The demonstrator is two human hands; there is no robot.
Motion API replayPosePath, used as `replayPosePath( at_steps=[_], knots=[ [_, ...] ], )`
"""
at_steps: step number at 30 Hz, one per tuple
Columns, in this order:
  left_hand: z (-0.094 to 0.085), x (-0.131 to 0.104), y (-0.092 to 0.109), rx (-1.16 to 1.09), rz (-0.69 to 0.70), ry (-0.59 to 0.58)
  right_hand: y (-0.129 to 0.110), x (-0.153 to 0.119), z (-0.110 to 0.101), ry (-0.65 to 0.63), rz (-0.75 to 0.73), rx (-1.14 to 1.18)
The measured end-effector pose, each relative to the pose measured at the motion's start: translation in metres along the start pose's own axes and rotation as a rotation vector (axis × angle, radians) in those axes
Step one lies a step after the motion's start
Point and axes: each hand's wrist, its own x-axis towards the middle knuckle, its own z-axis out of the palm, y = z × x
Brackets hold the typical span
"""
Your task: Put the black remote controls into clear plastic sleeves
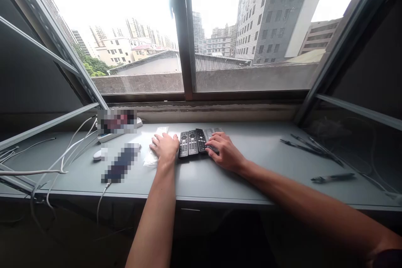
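Note:
Several black remote controls lie side by side in the middle of the desk, with the left remote [183, 144], the middle remote [192, 143] and a slightly tilted right remote [201, 139] showing. My left hand [165, 147] rests flat, fingers apart, on a clear plastic bag [150, 158], its thumb beside the left remote. At the row's other end, my right hand [226, 151] has its fingers bent round a dark remote [214, 149], mostly hidden under them. Behind those fingers is more clear plastic wrapping [214, 131].
Left on the desk [251, 188] are a blurred-out dark phone-like item [122, 163], a white mouse-like object [99, 155], a power strip [109, 136] and white cables [63, 155]. Pens [333, 178] and dark sticks [309, 147] lie right. Metal shelf posts flank the window.

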Motion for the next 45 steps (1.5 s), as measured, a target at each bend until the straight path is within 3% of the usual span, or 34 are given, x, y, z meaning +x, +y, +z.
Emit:
replayPosePath(
  at_steps=[2,9,14,18,20,22,25,27,30,32,38,45],
  knots=[
    [0.003,0.002,-0.004,0.027,-0.015,-0.059,-0.001,0.001,0.0,-0.004,0.0,-0.001],
    [-0.008,0.005,-0.011,0.093,0.104,-0.074,0.001,0.004,-0.001,0.011,0.049,-0.017],
    [-0.021,0.031,-0.022,0.182,0.131,-0.123,0.002,0.005,-0.001,0.022,0.039,-0.032],
    [-0.033,0.053,-0.038,0.073,0.08,-0.245,0.003,0.005,-0.001,0.034,0.045,-0.031],
    [-0.039,0.059,-0.046,0.022,0.07,-0.209,0.003,0.006,-0.003,0.033,0.051,-0.026],
    [-0.044,0.064,-0.052,-0.068,0.053,-0.096,0.003,0.006,-0.007,0.03,0.053,-0.017],
    [-0.048,0.066,-0.053,-0.421,0.049,0.076,0.004,0.006,-0.012,0.037,0.052,0.0],
    [-0.047,0.064,-0.045,-0.761,0.022,0.134,0.006,0.005,-0.015,0.043,0.047,0.012],
    [-0.041,0.056,-0.021,-1.268,-0.046,-0.002,0.008,0.004,-0.017,0.056,0.037,0.038],
    [-0.035,0.05,-0.001,-1.476,-0.071,-0.06,0.007,0.004,-0.017,0.071,0.033,0.075],
    [-0.018,0.037,0.048,-1.717,-0.093,-0.22,-0.011,0.008,-0.014,0.064,-0.038,0.168],
    [-0.011,0.02,0.065,-1.715,0.054,-0.362,-0.011,0.007,-0.016,0.108,0.011,0.188]
  ],
)
